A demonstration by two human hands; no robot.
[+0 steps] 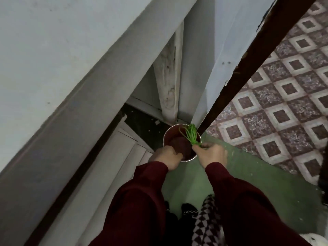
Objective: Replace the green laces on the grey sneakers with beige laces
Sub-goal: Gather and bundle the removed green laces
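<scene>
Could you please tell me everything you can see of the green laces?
The green laces are a bright green bundle of thin cords, gathered at one end and fanning out in loops away from the person. The right hand pinches the gathered end. The bundle is held over the far right rim of a round, metal-rimmed bin with a dark red inside; whether it touches the rim is unclear.

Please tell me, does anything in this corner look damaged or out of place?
Yes. The white strip in the wall corner above the round bin is cracked and peeling. Also, the right hand holds the bundled green laces over it.
</scene>
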